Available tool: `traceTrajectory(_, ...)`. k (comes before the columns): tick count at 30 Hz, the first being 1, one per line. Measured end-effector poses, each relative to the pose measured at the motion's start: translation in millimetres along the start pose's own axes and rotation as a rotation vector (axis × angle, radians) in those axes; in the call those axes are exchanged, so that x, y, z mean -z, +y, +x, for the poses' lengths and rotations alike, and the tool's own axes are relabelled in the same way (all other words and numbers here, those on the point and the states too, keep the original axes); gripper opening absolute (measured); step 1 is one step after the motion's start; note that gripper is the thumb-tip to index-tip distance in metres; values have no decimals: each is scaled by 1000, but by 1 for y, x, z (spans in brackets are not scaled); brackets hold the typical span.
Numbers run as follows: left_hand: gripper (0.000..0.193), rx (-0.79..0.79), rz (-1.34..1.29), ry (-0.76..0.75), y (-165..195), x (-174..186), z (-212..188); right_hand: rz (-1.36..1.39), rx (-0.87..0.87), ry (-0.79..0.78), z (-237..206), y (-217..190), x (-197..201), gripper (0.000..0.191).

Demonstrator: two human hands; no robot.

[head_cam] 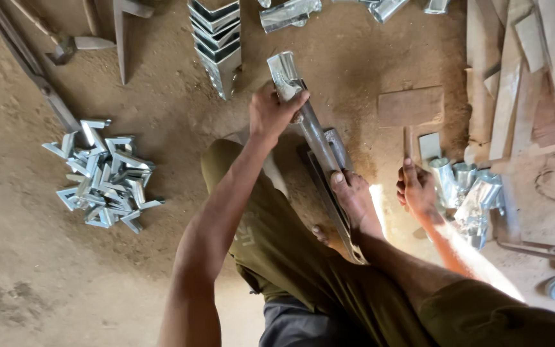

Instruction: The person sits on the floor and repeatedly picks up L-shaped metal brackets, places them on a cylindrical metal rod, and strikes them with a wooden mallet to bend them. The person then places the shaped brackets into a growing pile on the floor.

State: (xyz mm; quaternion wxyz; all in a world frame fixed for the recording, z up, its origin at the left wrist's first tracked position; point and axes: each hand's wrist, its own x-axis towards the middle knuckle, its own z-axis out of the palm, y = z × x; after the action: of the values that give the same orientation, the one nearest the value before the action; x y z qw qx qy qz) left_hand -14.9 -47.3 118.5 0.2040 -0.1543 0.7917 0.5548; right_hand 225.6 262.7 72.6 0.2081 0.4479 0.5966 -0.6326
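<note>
Left hand point(271, 112) grips the bent sheet-metal piece point(285, 71) on the steel bar point(319, 138); right hand point(415, 189) clasps the wooden mallet point(411, 109); keep piece seated, foot point(353, 196) firm

Shiny sheet-metal piece point(285, 71) on dull steel pipe point(316, 132); rough wooden mallet point(410, 109); matt dusty earth floor point(27, 270).

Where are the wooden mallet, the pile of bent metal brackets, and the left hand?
wooden mallet point(411, 106), head view, on its block head.
pile of bent metal brackets point(106, 175), head view, pile's middle.
left hand point(271, 112), head view, back of hand.
</note>
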Motion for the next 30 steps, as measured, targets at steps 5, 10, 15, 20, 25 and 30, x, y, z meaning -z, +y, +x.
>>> traceTrajectory(5, 40, -292, 292, 56, -3, 3, 30, -36, 44, -39, -2, 3, -1, 49)
traceTrajectory(10, 45, -1078, 962, -40, -9, 2, 5, -25, 4, -31, -5, 5, -3, 48)
traceTrajectory(15, 64, -718, 1067, -326, -2, -13, 13, -90, -43, 8, -10, 10, 2, 51)
traceTrajectory(20, 79, -642, 1365, -490, 32, -13, 18, -76, -11, 26, -8, 18, 11, 55)
traceTrajectory(25, 94, -507, 1378, -542, 56, -23, 13, -79, -96, 79, -7, 28, 14, 55)
traceTrajectory(30, 23, -526, 1549, -471, 32, -51, 19, -88, -111, 87, -9, 31, 15, 55)
